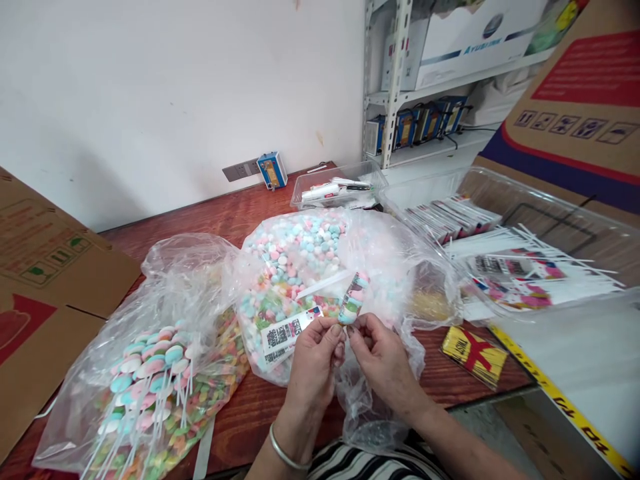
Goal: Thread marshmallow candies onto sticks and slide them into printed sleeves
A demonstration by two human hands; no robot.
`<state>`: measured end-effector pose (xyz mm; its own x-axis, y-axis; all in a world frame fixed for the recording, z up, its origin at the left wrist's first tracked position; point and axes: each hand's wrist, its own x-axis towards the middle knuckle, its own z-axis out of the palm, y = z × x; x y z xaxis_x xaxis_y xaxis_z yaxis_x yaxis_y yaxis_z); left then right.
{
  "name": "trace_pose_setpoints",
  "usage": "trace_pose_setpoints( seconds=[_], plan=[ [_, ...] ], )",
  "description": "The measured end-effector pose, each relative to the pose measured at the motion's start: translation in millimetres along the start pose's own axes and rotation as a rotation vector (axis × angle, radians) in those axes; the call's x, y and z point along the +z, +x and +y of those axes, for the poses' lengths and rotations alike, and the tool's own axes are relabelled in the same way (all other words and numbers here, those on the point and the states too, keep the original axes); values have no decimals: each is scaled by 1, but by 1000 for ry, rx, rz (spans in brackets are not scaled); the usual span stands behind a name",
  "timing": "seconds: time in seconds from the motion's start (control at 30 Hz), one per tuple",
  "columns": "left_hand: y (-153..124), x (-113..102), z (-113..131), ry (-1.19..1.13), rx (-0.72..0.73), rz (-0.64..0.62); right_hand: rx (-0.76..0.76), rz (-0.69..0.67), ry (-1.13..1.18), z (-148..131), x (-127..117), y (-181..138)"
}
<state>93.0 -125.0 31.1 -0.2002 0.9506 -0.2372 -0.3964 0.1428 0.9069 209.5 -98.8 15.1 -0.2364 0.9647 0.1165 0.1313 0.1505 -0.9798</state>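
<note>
A small clear printed packet of pink, white, green and blue marshmallow candy stands upright between my fingertips. My left hand pinches its lower end, and my right hand closes on the same spot from the other side. Any tie at that neck is too small to make out. Under and behind my hands spreads a big clear bag of pastel candies. On it lie a flat printed wrapper and a white stick, left of the packet.
At left, marshmallow lollipops rest on a bag of gummy candies. A clear tray at right holds white sticks and printed wrappers. A yellow twist-tie pack lies near the table edge. Cardboard boxes flank the table; shelving stands behind.
</note>
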Motion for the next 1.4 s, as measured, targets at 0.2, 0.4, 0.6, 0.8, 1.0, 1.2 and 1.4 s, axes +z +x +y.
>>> trace_pose_setpoints(
  seconds=[0.2,0.4,0.6,0.8,1.0,1.2,1.4],
  plan=[
    [1,6,2,-374,-172,-63,-60,-61,57,1,-7,6],
    [0,0,-3,216,132,-76,-177,-56,-202,1,-17,9],
    [-2,-4,-10,914,635,118,-267,-64,-360,-2,-14,6],
    [0,0,-6,716,404,135,-376,3,-340,-3,-5,7],
    [1,0,-9,593,438,69,-277,64,-227,-10,-3,10],
    [7,-15,9,428,607,-133,6,-313,257,-30,-16,12],
    [-17,-26,50,758,806,-203,-149,-161,-21,-35,-25,22]
  ],
)
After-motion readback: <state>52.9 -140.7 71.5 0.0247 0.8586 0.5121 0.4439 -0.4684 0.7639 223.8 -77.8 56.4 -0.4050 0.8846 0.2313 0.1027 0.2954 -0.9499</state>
